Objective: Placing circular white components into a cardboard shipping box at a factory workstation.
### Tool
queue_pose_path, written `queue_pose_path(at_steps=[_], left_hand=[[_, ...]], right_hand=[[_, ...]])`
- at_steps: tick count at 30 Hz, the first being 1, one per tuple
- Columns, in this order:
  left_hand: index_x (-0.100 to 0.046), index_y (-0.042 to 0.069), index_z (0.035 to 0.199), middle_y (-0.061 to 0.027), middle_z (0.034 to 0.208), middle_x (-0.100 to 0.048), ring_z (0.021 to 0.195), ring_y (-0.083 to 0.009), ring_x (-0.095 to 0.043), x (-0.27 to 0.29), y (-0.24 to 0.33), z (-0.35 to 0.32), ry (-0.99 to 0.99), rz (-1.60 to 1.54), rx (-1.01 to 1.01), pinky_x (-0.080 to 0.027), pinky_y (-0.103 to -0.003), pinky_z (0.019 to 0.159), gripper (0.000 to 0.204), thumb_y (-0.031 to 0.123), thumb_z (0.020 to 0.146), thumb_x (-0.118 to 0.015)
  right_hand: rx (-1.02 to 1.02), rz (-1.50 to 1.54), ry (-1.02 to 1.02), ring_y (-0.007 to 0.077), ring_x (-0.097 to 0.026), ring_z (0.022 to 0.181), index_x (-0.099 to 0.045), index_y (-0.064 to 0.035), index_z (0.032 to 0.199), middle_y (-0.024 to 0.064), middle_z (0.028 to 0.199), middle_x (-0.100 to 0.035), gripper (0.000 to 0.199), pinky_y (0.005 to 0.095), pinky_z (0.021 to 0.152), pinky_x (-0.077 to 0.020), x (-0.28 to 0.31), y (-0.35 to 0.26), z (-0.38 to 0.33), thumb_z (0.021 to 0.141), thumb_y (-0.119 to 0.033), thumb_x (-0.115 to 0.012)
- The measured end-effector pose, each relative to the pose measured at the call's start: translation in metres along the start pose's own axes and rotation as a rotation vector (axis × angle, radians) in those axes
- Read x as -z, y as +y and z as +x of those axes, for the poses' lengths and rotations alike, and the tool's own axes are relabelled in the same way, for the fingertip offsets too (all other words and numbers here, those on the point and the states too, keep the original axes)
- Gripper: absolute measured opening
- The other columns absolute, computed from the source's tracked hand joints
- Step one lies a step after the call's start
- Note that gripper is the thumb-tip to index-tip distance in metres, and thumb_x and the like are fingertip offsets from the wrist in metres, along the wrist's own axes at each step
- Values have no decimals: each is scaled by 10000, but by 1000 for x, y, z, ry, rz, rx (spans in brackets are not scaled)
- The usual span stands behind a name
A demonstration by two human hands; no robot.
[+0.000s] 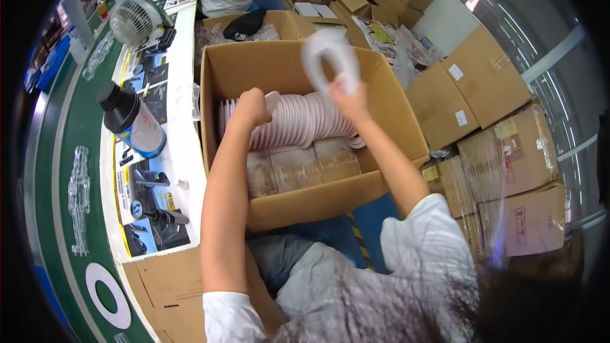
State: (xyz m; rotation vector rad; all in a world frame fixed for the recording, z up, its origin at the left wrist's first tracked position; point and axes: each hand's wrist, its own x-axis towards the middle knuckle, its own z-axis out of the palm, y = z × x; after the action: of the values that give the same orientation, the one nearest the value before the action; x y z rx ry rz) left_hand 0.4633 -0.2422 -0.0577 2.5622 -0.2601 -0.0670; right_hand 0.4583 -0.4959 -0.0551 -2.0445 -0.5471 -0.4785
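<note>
The right hand point(347, 94) pinches a white ring point(311, 57); the left hand point(253, 107) grips another ring point(272, 101). Packed rings point(279, 129) stand edgewise in the box point(318, 202), probably saving space.

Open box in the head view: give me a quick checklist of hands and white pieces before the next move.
1. Right hand gripping the white ring: ok, held near its lower edge.
2. White ring undamaged: cannot tell, it is blurred.
3. Box open on top: ok.
4. Left hand clear of the row of white pieces: not ok, it is at the row.
5. Left-hand grip: cannot tell, the fingers are largely hidden.
6. Second ring flat on the green belt: ok.
</note>
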Motion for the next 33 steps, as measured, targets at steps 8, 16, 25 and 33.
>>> queue_pose_path(at_steps=[8, 16, 25, 33], left_hand=[[-691, -47, 876, -269, 942, -658, 918, -377, -654, 7, 1, -1, 19, 29, -40, -533, -409, 815, 384, 82, 539, -824], [-702, -50, 847, -254, 893, -672, 877, -367, -668, -2, -10, -2, 73, -3, -46, -539, -395, 800, 354, 92, 546, -824], [-693, -13, 920, -254, 995, -660, 979, -366, -639, -3, -17, 9, 74, 51, -47, -520, -417, 858, 453, 137, 515, -830], [-704, -38, 826, -265, 928, -659, 902, -383, -655, -17, -24, 8, 93, -50, 73, -532, -406, 827, 304, 124, 576, -761]], right_hand=[[-155, 14, 156, 116, -495, 629, -517, -58, 813, 12, 698, -513, 148, 278, 547, -391, 4, 1, 10, 742, -41, -646], [-6, 156, -77, 116, -511, 617, -509, -26, 747, 50, 675, -539, 110, 289, 543, -413, 5, 5, 9, 754, -37, -619], [-275, -379, 561, 183, -510, 555, -591, -18, 725, 94, 632, -576, 141, 360, 548, -432, -9, 60, 27, 747, -157, -606], [-342, 49, 55, 127, -553, 644, -532, 11, 969, 98, 808, -589, 264, 284, 556, -443, -12, 42, 24, 726, -65, -604]])
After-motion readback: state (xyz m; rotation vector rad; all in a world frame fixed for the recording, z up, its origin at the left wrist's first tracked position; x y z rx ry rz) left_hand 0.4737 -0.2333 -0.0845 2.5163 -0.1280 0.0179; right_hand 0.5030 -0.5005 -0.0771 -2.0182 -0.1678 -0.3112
